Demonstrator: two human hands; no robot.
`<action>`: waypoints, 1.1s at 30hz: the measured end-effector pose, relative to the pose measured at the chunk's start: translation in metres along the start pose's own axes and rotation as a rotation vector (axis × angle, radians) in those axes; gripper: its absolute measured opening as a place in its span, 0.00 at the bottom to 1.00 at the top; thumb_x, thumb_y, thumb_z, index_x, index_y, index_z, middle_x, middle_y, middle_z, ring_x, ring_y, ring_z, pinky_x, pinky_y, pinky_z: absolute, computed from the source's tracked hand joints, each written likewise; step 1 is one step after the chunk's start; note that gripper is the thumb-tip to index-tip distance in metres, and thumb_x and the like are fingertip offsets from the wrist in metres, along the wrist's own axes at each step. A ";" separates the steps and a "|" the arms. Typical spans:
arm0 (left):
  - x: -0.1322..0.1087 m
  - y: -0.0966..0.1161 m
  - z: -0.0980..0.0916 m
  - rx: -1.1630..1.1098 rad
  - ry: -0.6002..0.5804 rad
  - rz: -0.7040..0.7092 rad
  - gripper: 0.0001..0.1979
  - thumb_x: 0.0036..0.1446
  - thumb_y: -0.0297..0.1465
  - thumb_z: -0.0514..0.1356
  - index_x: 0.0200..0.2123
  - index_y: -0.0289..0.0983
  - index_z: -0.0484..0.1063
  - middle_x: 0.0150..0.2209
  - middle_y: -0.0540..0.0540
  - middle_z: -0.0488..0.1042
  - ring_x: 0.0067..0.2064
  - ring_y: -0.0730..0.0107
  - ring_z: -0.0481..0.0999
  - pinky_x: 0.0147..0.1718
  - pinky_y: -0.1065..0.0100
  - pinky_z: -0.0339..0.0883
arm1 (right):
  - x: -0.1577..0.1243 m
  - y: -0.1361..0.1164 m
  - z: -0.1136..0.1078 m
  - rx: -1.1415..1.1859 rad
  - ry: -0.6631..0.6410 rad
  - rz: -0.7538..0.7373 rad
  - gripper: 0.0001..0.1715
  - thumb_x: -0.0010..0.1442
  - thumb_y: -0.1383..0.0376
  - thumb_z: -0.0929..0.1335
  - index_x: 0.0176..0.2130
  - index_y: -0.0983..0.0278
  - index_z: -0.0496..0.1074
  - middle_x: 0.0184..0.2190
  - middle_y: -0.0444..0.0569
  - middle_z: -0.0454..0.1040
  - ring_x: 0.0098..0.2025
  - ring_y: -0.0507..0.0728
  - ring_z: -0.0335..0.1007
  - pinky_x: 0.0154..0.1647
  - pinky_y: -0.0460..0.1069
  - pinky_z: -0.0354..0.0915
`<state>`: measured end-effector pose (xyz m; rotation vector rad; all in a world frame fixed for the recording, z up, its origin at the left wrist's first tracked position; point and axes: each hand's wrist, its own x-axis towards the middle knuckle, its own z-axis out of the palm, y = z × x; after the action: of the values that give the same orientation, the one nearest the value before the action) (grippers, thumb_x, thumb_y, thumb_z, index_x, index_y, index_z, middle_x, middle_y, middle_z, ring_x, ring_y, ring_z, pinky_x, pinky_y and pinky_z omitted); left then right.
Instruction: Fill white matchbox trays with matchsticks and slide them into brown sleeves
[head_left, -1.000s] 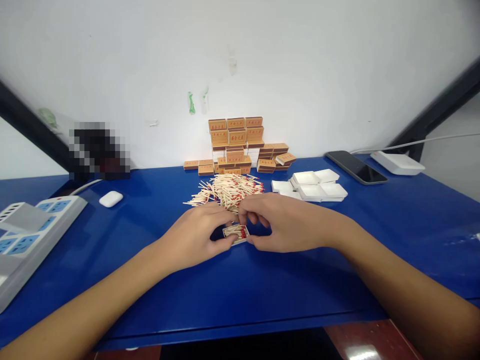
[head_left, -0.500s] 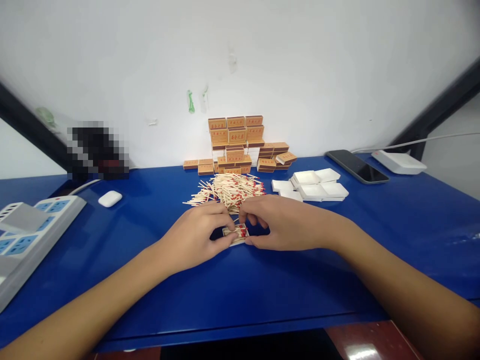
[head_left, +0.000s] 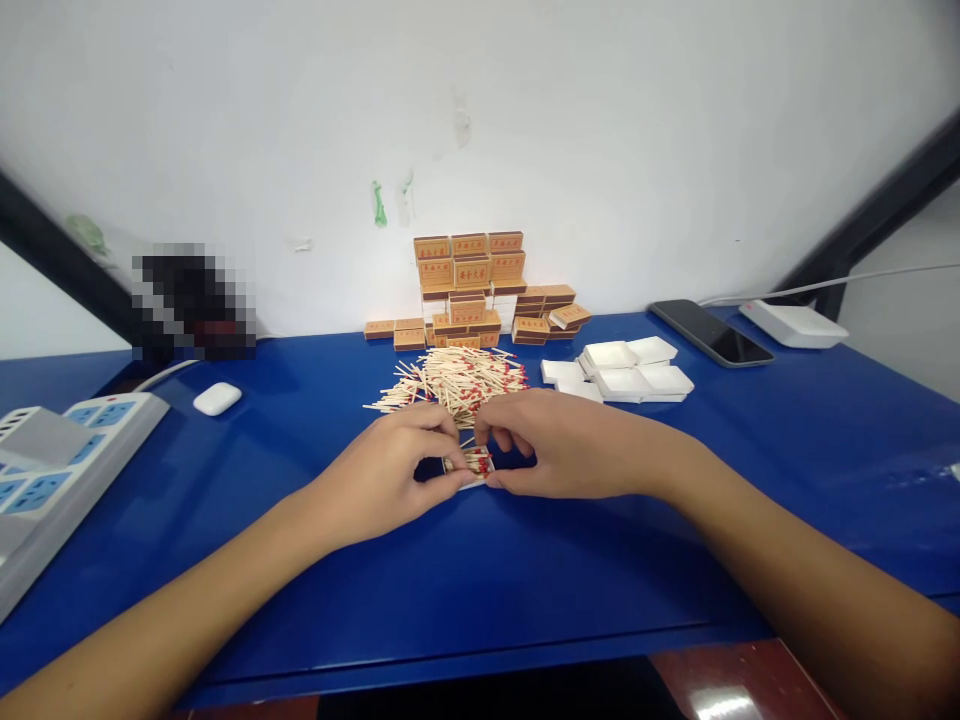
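A small white matchbox tray (head_left: 472,486) lies on the blue table between my hands, with red-tipped matches (head_left: 480,462) in it. My left hand (head_left: 397,465) reaches over its left end, thumb and fingertips closed on the matches inside. From the other side, my right hand (head_left: 555,445) has its thumb against the tray's near right corner. Its index finger bends down to the far edge, so the tray sits between them; the other fingers curl underneath. Just beyond my fingers a loose heap of matches (head_left: 469,375) spreads out, heads mostly toward the right.
Orange matchboxes (head_left: 471,272) are stacked against the wall behind the heap. White trays (head_left: 619,382) lie to the right, near a phone (head_left: 709,332) and a white device (head_left: 795,325). At left are a white earbud-style case (head_left: 217,399) and a power strip (head_left: 82,440).
My left thumb and fingertips have shifted slightly over the matches in the tray. My right hand keeps its place at the tray's right end; the view has moved a little.
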<state>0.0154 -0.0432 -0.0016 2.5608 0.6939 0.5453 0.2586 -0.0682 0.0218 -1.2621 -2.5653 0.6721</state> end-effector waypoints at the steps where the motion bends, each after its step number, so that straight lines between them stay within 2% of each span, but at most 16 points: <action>1: 0.000 0.000 0.001 0.010 0.004 -0.008 0.05 0.66 0.31 0.65 0.37 0.40 0.82 0.39 0.47 0.76 0.41 0.66 0.75 0.41 0.63 0.69 | 0.000 0.000 0.000 0.005 -0.003 0.004 0.10 0.60 0.61 0.73 0.40 0.62 0.72 0.36 0.46 0.76 0.34 0.54 0.68 0.33 0.48 0.59; 4: 0.001 0.000 0.003 0.036 0.026 -0.021 0.05 0.65 0.30 0.66 0.35 0.39 0.81 0.37 0.47 0.75 0.41 0.65 0.74 0.40 0.63 0.68 | 0.000 -0.001 0.000 0.005 -0.005 0.008 0.10 0.60 0.61 0.73 0.41 0.62 0.73 0.36 0.46 0.76 0.34 0.54 0.68 0.33 0.48 0.59; 7: 0.002 0.001 0.003 0.051 0.050 -0.018 0.03 0.64 0.30 0.66 0.37 0.38 0.80 0.37 0.47 0.75 0.42 0.64 0.74 0.41 0.62 0.67 | 0.000 -0.001 0.000 0.003 -0.007 0.015 0.10 0.61 0.61 0.73 0.41 0.62 0.73 0.36 0.46 0.76 0.34 0.54 0.68 0.32 0.48 0.59; 19: 0.001 -0.001 0.003 0.157 0.077 -0.004 0.08 0.65 0.32 0.65 0.31 0.38 0.76 0.36 0.47 0.72 0.41 0.63 0.72 0.39 0.62 0.65 | 0.000 0.001 0.001 -0.011 -0.004 -0.002 0.10 0.61 0.61 0.73 0.41 0.62 0.73 0.36 0.47 0.76 0.35 0.55 0.68 0.34 0.49 0.59; 25: 0.002 0.001 0.003 0.133 0.066 -0.002 0.05 0.64 0.33 0.66 0.35 0.38 0.78 0.38 0.47 0.73 0.42 0.62 0.73 0.41 0.61 0.66 | -0.001 0.000 0.001 -0.015 0.009 0.004 0.10 0.60 0.62 0.73 0.41 0.62 0.73 0.36 0.46 0.76 0.34 0.54 0.68 0.33 0.48 0.59; 33: 0.003 0.000 0.008 0.146 0.108 -0.007 0.08 0.65 0.32 0.64 0.32 0.38 0.79 0.36 0.46 0.73 0.40 0.63 0.72 0.40 0.61 0.66 | 0.000 0.001 0.003 -0.004 0.015 0.003 0.09 0.60 0.61 0.73 0.41 0.61 0.73 0.35 0.45 0.76 0.33 0.54 0.68 0.32 0.48 0.59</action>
<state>0.0216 -0.0438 -0.0069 2.6780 0.8074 0.6564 0.2585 -0.0689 0.0189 -1.2671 -2.5547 0.6564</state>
